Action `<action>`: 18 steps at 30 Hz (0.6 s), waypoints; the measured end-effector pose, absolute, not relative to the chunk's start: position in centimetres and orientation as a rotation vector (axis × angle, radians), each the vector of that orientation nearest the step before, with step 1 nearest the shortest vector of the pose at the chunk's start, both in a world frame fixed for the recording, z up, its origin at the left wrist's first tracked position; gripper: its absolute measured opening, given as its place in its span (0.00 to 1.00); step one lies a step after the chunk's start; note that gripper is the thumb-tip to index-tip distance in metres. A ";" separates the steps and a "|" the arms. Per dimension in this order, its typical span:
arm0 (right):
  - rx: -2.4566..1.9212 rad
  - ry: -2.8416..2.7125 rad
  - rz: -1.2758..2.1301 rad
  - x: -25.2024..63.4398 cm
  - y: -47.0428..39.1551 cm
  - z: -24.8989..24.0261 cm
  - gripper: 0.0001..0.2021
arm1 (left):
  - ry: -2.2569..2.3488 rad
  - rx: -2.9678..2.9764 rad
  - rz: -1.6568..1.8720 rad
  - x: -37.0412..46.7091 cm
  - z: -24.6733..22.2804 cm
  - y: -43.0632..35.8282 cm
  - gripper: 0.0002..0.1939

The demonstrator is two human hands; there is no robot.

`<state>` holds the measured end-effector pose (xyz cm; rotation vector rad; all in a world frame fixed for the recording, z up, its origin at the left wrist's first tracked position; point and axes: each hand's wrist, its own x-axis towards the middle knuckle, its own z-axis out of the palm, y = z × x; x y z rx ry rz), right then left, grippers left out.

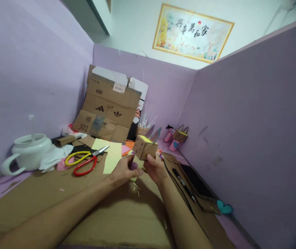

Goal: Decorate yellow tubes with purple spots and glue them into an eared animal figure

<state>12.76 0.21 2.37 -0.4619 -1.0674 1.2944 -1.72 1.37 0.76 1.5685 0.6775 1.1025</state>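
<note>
In the middle of the head view, a small brown cardboard box [149, 149] with purple dots, a yellow top and two upright ear shapes is held above the cardboard mat. My right hand [158, 169] grips its lower right side, thumb on the front. Just below the box, my left hand [123, 169] is closed around a pale yellow piece [138, 162] with a purple patch. That piece touches or nearly touches the box's underside; the fingers hide the join. Left of my hands lie scissors [87, 162] with one yellow and one red handle, blades partly over a pale yellow paper sheet [114, 157].
A white pot [31, 152] and crumpled tissue [56, 157] stand at left. Folded cardboard [108, 107] leans behind. At right lie a marker [184, 185], a black phone [197, 181], a cable and a teal heart [224, 207]. Another eared box [180, 136] sits near the right wall.
</note>
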 end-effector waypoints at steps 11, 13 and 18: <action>-0.688 -1.175 1.214 11.5 1.3 1.3 0.28 | 1.192 1.682 1.252 -1.2 1.3 0.6 0.13; -0.768 -1.307 1.056 10.9 1.1 0.7 0.26 | 1.376 1.763 1.233 -1.4 1.4 0.8 0.14; -1.085 -1.368 0.757 10.0 0.7 0.0 0.25 | 1.486 1.890 1.043 -0.9 1.0 0.6 0.13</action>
